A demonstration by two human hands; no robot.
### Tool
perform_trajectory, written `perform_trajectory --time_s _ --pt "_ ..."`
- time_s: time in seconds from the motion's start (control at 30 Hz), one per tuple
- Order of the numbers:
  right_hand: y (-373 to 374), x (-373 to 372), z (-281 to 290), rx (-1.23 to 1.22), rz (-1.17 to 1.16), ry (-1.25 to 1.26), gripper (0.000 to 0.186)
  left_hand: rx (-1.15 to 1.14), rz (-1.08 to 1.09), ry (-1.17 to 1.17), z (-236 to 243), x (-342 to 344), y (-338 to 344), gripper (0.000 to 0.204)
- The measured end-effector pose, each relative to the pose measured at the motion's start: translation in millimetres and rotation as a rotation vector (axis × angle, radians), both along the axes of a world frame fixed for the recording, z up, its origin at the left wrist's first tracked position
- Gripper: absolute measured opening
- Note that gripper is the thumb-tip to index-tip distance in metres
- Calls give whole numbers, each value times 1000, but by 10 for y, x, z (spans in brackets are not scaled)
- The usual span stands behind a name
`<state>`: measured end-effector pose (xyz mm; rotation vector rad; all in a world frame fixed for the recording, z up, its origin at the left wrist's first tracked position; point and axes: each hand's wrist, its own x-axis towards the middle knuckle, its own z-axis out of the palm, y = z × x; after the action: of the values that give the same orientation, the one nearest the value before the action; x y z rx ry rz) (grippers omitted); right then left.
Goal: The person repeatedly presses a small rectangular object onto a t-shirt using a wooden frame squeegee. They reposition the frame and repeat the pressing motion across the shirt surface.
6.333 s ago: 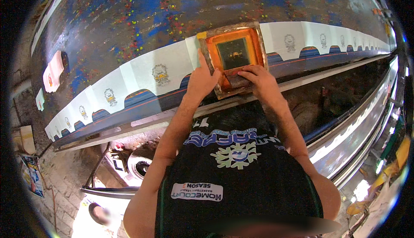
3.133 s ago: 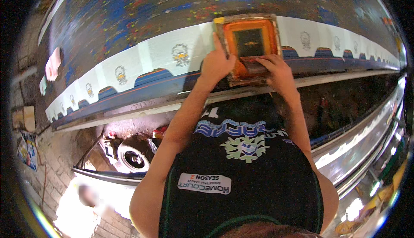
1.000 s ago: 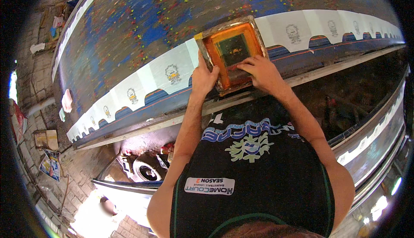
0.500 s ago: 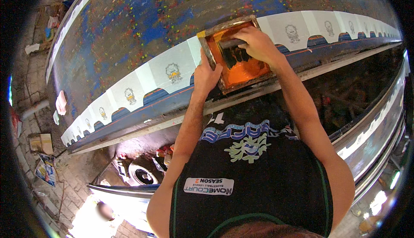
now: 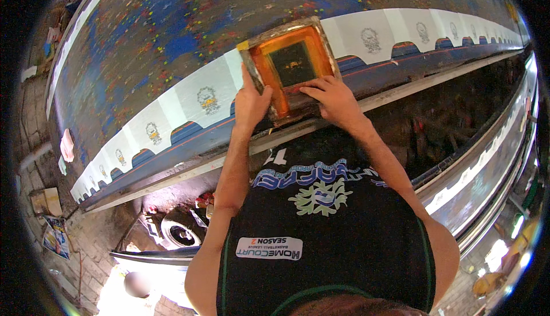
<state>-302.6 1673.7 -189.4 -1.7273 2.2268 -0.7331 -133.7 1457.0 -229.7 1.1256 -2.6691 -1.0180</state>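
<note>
A small wooden screen-printing frame [image 5: 328,47] lies on a white cut fabric piece on the long printing table. Inside it, orange ink surrounds a dark mesh window [image 5: 293,64] with a small emblem showing through. My left hand [image 5: 252,105] grips the frame's left side, index finger stretched along it and thumb near the lower corner. At the near end of the frame, my right hand [image 5: 337,102] pinches a dark squeegee [image 5: 294,91], which is partly hidden by the fingers. To the left, a white piece [image 5: 186,95] carries a grey and yellow emblem.
The table [image 5: 172,41] is blue and dark, speckled with paint. White pieces with grey emblems [image 5: 370,40] run to the right. A pale rail [image 5: 189,176] borders the near edge. A pink cloth [image 5: 67,145] lies at the left edge. A white round container [image 5: 181,233] stands below.
My right hand has drawn the squeegee from the far part of the frame to its near end, uncovering the mesh window. My left hand keeps its hold. The whole view has shifted slightly.
</note>
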Motion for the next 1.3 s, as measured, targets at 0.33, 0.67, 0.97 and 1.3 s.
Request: perform_trajectory --time_s 0.33,0.67,0.97,1.3 --pt "680 -984 -40 -53 7 95 59 9 42 121 17 -921 678 104" --pt "1450 -1977 -115 -5 -10 -1 59 81 19 130 -198 -1977 1329 105" --pt "1492 -2052 -179 -48 24 -45 59 180 42 147 -222 -1993 1354 103" --pt "1387 -2158 -34 26 55 -94 53 111 4 31 -141 -2030 1358 107"
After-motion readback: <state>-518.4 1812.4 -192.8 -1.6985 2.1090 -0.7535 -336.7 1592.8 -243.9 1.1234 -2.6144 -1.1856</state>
